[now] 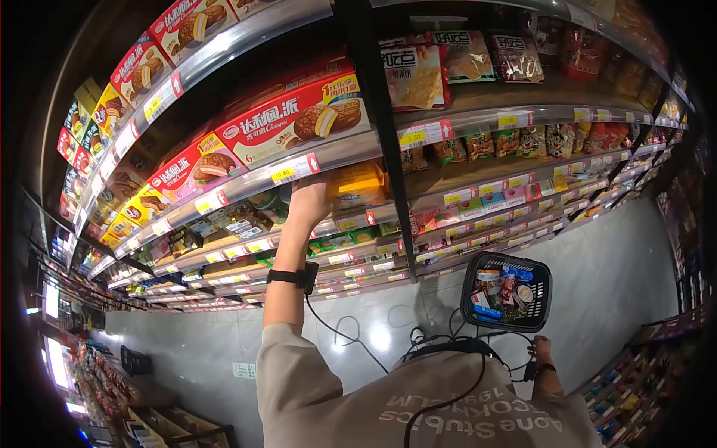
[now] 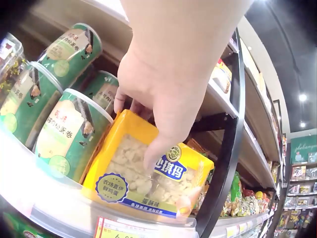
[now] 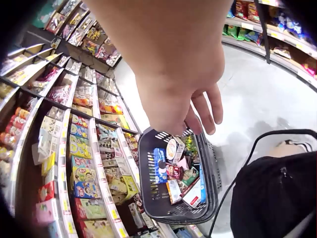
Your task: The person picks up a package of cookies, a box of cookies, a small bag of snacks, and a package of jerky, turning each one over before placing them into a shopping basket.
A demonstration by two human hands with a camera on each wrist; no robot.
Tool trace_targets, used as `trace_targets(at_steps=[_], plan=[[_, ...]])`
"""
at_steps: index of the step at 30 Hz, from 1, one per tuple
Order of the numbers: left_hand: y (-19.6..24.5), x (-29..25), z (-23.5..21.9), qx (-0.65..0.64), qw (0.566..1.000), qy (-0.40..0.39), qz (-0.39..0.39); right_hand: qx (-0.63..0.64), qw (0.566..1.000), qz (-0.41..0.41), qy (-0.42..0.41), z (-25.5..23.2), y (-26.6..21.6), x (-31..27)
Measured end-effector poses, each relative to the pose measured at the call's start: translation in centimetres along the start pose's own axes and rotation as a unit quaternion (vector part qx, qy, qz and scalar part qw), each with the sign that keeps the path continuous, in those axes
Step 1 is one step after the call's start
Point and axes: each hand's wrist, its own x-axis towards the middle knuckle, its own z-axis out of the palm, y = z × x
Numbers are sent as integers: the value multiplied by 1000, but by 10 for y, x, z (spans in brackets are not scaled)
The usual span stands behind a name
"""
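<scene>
Inside a shelf, my left hand point(image 1: 310, 203) grips a yellow package of sachima point(image 2: 130, 156). In the left wrist view the thumb lies across its clear front, and the other fingers curl over the top edge and behind. The package stands at the shelf's front lip, right beside green cans point(image 2: 74, 139) with pictured labels. My right hand point(image 3: 181, 94) hangs with loosely bent fingers and nothing visible in it. In the right wrist view it overlaps the far rim of a black shopping basket point(image 3: 214, 198), which contains several packaged snacks point(image 3: 174, 172).
Red boxes of chocolate pies point(image 1: 295, 119) line the shelf above my left hand. A dark upright post point(image 1: 385, 149) stands just right of the sachima. Price tags point(image 1: 293, 169) run along the shelf edges. Grey floor point(image 1: 597, 246) lies around the basket, with another rack of goods point(image 3: 81, 163) alongside.
</scene>
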Motion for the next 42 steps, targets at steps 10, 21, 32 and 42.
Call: trace_targets(at_steps=[10,21,32,42], plan=[[36,-11,-36,4,990,-71,-118,-82,983,-158,-53,13,-112,59],[90,-72,-90,-162,969,162,-88,-23,942,-300,-147,31,-244,28],[191,-74,-107,-585,791,-56,-173,30,711,-523,-469,78,-419,-264],[275,-39,-39,-655,745,-81,-97,75,791,-252,-552,99,-363,-285]])
